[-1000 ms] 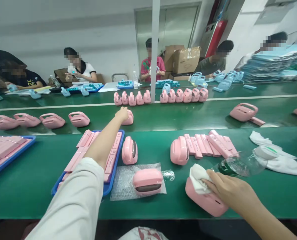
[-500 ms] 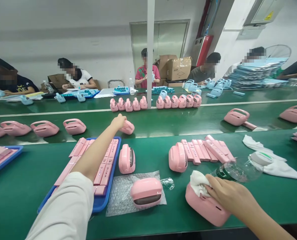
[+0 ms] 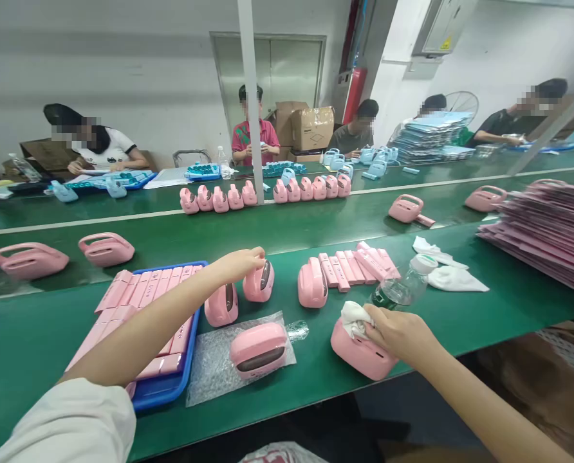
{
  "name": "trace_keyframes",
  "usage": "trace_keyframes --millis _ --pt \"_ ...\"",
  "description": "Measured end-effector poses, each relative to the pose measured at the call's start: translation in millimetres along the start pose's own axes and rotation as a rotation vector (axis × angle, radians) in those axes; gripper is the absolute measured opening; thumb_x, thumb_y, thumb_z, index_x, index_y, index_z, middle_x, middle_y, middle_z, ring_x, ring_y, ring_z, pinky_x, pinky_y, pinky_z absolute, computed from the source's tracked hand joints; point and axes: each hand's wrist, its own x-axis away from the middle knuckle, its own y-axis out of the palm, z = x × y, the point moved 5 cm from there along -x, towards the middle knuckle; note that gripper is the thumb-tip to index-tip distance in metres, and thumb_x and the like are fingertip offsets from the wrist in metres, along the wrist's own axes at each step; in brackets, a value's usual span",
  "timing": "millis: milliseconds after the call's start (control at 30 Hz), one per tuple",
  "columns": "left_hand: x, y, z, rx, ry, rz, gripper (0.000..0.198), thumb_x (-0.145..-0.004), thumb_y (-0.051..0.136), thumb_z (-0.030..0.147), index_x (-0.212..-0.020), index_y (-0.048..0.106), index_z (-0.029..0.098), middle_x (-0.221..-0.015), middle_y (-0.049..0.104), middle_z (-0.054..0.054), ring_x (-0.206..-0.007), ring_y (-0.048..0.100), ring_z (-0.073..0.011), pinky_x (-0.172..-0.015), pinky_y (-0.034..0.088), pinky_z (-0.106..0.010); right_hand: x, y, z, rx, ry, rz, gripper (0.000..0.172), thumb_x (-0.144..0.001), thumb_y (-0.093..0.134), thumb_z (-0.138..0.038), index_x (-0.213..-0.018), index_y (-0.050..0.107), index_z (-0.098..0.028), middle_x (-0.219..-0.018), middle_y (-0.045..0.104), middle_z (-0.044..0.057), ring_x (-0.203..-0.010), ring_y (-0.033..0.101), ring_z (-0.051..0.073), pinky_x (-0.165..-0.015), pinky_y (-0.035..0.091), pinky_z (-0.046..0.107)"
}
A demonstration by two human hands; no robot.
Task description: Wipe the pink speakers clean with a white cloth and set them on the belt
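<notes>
My left hand (image 3: 249, 262) is closed over the top of a pink handled plastic case (image 3: 259, 287) with a dark front panel. This case stands beside a similar pink case (image 3: 221, 306), right of the blue tray. My right hand (image 3: 397, 331) grips a white cloth (image 3: 353, 319), its fingers at the top of another pink case (image 3: 359, 352) near the table's front edge. Between my hands, a pink case (image 3: 259, 349) rests on a bubble-wrap sheet (image 3: 208, 370). One more pink case (image 3: 312, 284) stands farther back, next to several pink bars (image 3: 347, 269).
Several pink bars fill the blue tray (image 3: 190, 366) under my left forearm. A clear bottle (image 3: 403, 289) lies beyond my right hand, near white cloths (image 3: 453, 278). Pink sheets (image 3: 552, 235) are stacked at right. Pink cases line the green belt (image 3: 210, 235); co-workers sit across.
My left hand has brought a pink case from the belt onto the near table, beside another case. The right hand stays with the cloth at its case. The view has turned right.
</notes>
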Motion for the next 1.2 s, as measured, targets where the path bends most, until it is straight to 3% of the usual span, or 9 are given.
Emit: trace_keyframes --millis 267,367,433,533,667,800,867,933,1200 --pt "21 8.5 13 -0.173 0.113 -0.051 0.023 -0.087 0.045 0.018 -0.097 0.065 0.021 -0.124 0.061 -0.008 -0.101 0.064 -0.0227 -0.084 0.047 -0.032 6 -5 11 -0.028 0.052 0.057 0.025 -0.089 0.040 -0.016 -0.071 0.057 -0.016 -0.049 0.055 -0.001 -0.038 0.047 0.009 -0.043 0.021 0.025" --pt "41 -3.9 23 -0.221 0.101 0.021 0.032 -0.084 0.048 0.011 -0.111 0.063 0.019 -0.139 0.051 -0.015 -0.118 0.057 -0.0313 -0.094 0.046 -0.044 7 -6 17 -0.141 0.122 0.054 0.024 -0.090 0.042 -0.020 -0.071 0.057 -0.017 -0.054 0.059 0.000 -0.041 0.049 0.009 -0.043 0.024 0.024" --pt "65 -13.4 47 -0.198 0.125 0.151 0.040 -0.085 0.046 0.009 -0.122 0.057 0.017 -0.146 0.043 -0.019 -0.130 0.047 -0.0334 -0.102 0.041 -0.049 7 -6 22 -0.282 0.231 0.057 0.026 -0.092 0.041 -0.024 -0.076 0.060 -0.017 -0.056 0.062 0.000 -0.044 0.052 0.009 -0.044 0.029 0.022" --pt "109 -12.9 99 0.124 0.210 0.441 0.043 -0.090 0.047 0.021 -0.133 0.045 0.021 -0.142 0.048 -0.014 -0.133 0.044 -0.0274 -0.109 0.039 -0.046 6 -6 26 -0.585 0.477 0.046 0.026 -0.091 0.042 -0.029 -0.090 0.065 -0.016 -0.061 0.065 0.000 -0.048 0.055 0.011 -0.047 0.038 0.021" --pt "135 49.8 156 0.658 0.152 0.331 0.084 -0.083 0.063 0.039 -0.148 0.011 0.027 -0.153 0.028 -0.017 -0.139 0.033 -0.0336 -0.111 0.034 -0.053 1 2 12 -1.031 0.844 0.014 0.026 -0.081 0.050 -0.031 -0.094 0.068 -0.017 -0.063 0.065 0.000 -0.050 0.055 0.012 -0.048 0.043 0.022" --pt "123 99.9 171 1.200 -0.110 0.285 0.120 -0.068 0.076 0.048 -0.148 -0.011 0.025 -0.152 0.023 -0.020 -0.134 0.039 -0.0359 -0.109 0.035 -0.054 1 18 -19 -1.586 1.171 0.021 0.028 -0.078 0.057 -0.041 -0.089 0.068 -0.017 -0.046 0.049 -0.006 -0.032 0.038 0.008 -0.031 0.029 0.021" --pt "116 102.6 171 1.385 -0.192 0.336 0.117 -0.065 0.078 0.046 -0.148 -0.001 0.025 -0.149 0.031 -0.017 -0.129 0.045 -0.0333 -0.105 0.041 -0.048 4 23 -29 -1.751 1.262 0.050 0.030 -0.078 0.058 -0.047 -0.077 0.066 -0.018 -0.039 0.042 -0.006 -0.028 0.033 0.008 -0.028 0.024 0.021" --pt "112 96.9 169 1.480 -0.224 0.350 0.112 -0.061 0.080 0.042 -0.147 0.011 0.026 -0.146 0.036 -0.014 -0.125 0.049 -0.0318 -0.101 0.046 -0.044 9 24 -32 -1.810 1.307 0.086 0.030 -0.077 0.062 -0.048 -0.069 0.066 -0.019 -0.039 0.046 -0.004 -0.031 0.040 0.010 -0.031 0.032 0.022" --pt "117 71.0 165 1.572 -0.218 0.311 0.094 -0.064 0.077 0.045 -0.141 0.028 0.025 -0.137 0.048 -0.012 -0.119 0.053 -0.0305 -0.091 0.051 -0.040 11 17 -43 -2.271 1.418 0.104 0.033 -0.065 0.078 -0.047 -0.083 0.074 -0.019 -0.066 0.070 0.003 -0.054 0.064 0.017 -0.049 0.056 0.026"
